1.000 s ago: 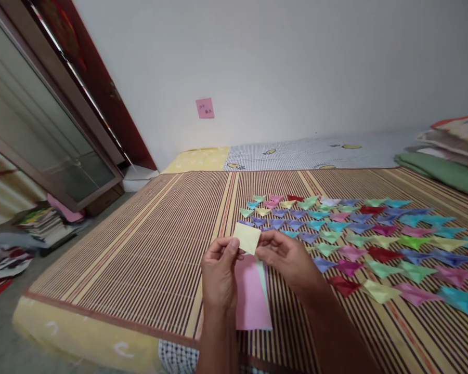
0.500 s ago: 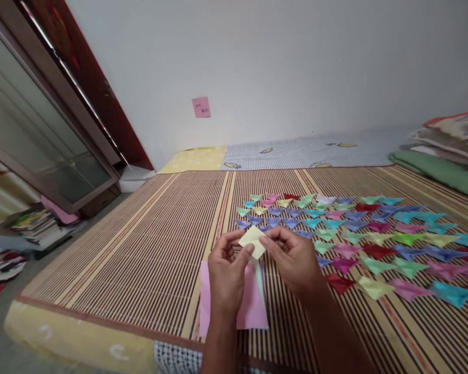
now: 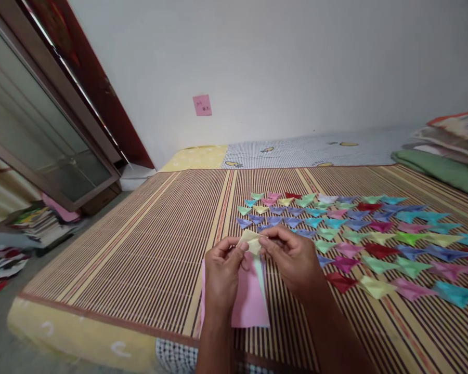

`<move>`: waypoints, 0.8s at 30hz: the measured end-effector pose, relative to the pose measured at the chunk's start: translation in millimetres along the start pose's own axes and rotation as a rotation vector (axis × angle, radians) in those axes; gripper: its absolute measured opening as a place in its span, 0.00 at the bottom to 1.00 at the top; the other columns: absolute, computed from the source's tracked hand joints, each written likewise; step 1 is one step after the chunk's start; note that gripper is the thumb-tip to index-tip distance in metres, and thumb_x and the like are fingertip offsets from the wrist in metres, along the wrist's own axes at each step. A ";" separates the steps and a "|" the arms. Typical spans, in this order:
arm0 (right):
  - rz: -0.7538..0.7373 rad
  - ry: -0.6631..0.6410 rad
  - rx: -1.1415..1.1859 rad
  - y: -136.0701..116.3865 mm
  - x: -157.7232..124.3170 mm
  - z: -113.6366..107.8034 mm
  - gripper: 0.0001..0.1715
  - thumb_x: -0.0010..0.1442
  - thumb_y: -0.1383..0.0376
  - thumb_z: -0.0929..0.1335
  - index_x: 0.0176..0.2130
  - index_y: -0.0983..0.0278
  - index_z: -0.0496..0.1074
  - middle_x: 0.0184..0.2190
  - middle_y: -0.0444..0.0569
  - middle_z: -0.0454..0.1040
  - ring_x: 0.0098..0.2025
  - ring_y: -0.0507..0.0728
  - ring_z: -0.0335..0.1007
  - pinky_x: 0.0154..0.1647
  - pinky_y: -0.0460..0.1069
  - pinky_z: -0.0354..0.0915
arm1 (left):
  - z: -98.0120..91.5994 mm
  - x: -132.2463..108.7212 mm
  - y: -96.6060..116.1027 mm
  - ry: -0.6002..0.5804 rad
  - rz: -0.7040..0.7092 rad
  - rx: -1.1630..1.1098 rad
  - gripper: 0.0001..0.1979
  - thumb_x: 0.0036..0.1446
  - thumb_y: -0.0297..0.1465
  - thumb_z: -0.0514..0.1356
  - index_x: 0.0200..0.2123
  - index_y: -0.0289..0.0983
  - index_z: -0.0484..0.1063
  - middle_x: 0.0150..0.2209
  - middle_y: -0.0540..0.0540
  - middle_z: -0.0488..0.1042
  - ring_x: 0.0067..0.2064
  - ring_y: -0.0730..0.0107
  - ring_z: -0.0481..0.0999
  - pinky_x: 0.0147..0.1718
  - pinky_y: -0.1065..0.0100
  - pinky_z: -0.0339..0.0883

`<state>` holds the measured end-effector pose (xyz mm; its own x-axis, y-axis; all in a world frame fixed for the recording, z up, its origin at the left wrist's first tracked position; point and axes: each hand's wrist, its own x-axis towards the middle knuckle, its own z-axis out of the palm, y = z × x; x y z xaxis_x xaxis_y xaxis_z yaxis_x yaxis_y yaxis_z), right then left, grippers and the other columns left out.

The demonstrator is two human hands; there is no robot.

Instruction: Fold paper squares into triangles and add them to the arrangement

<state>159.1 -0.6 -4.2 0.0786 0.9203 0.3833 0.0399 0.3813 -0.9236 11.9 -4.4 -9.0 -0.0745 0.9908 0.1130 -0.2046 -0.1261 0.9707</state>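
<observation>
A small folded piece of pale yellow paper [image 3: 252, 240] is pinched between my two hands, above the mat. My left hand [image 3: 224, 270] grips its left corner between thumb and fingers. At the right corner, my right hand [image 3: 294, 259] has thumb and forefinger closed on it. Below them, partly covered by my left hand and wrist, lies a stack of pink paper sheets [image 3: 251, 301] with a pale green edge showing. To the right, rows of small folded paper shapes [image 3: 380, 265] in many colours spread over the mat.
The striped bamboo mat [image 3: 140, 249] covers a bed with a yellow and checked sheet [image 3: 281, 154]. Folded bedding [image 3: 440, 169] is piled at the far right. A pink note [image 3: 202, 105] sticks to the wall. Books [image 3: 39, 224] are stacked at the left.
The yellow paper was a flat diamond facing me. Its lower point is now folded or tilted up, and it looks shorter. Both hands still hold it in nearly the same place.
</observation>
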 end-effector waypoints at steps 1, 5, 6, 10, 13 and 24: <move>-0.040 0.002 -0.010 0.1 0.0 1.2 0.05 0.63 0.65 0.71 0.35 0.62 0.79 0.30 0.44 0.74 0.31 0.53 0.73 0.32 0.48 0.68 | -0.5 -0.2 1.0 -0.023 0.013 -0.008 0.08 0.58 0.35 0.69 0.35 0.36 0.82 0.21 0.53 0.73 0.23 0.77 0.69 0.25 0.75 0.64; -0.191 0.007 -0.021 0.3 -0.3 4.3 0.07 0.64 0.70 0.70 0.37 0.60 0.79 0.36 0.47 0.76 0.41 0.56 0.74 0.41 0.51 0.71 | -2.0 -1.5 5.0 -0.072 0.203 0.004 0.04 0.61 0.31 0.67 0.37 0.40 0.84 0.38 0.46 0.81 0.38 0.68 0.80 0.38 0.69 0.74; -0.213 0.005 -0.012 0.2 -0.4 4.5 0.08 0.65 0.71 0.69 0.37 0.60 0.79 0.38 0.48 0.76 0.43 0.56 0.74 0.43 0.52 0.71 | -2.5 -1.9 5.5 -0.069 0.249 0.019 0.05 0.61 0.30 0.66 0.37 0.41 0.84 0.42 0.45 0.80 0.43 0.66 0.80 0.42 0.67 0.74; -0.232 -0.001 0.005 1.2 -1.3 3.6 0.09 0.65 0.71 0.69 0.38 0.59 0.78 0.43 0.50 0.75 0.49 0.58 0.74 0.47 0.53 0.72 | -5.1 -3.1 6.4 -0.038 0.297 0.062 0.06 0.62 0.29 0.66 0.38 0.44 0.85 0.56 0.44 0.76 0.59 0.58 0.75 0.56 0.60 0.70; -0.222 -0.008 0.015 3.1 -2.0 2.9 0.10 0.65 0.72 0.69 0.39 0.58 0.79 0.46 0.50 0.74 0.51 0.58 0.74 0.47 0.53 0.73 | -6.8 -3.1 8.0 -0.033 0.292 0.083 0.06 0.61 0.29 0.67 0.38 0.44 0.85 0.57 0.43 0.75 0.60 0.56 0.74 0.57 0.58 0.70; -0.213 -0.012 -0.026 5.4 -0.2 0.6 0.12 0.63 0.73 0.69 0.37 0.58 0.80 0.42 0.48 0.76 0.48 0.57 0.75 0.47 0.52 0.70 | -6.5 -3.1 11.9 -0.061 0.239 0.015 0.09 0.56 0.24 0.66 0.36 0.41 0.86 0.40 0.45 0.79 0.43 0.67 0.79 0.39 0.70 0.73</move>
<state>158.7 1.3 -9.3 0.0533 0.8203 0.5694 0.0802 0.5649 -0.8213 3.3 -9.3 0.8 -0.0604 0.9340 0.3520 -0.1737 -0.3571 0.9178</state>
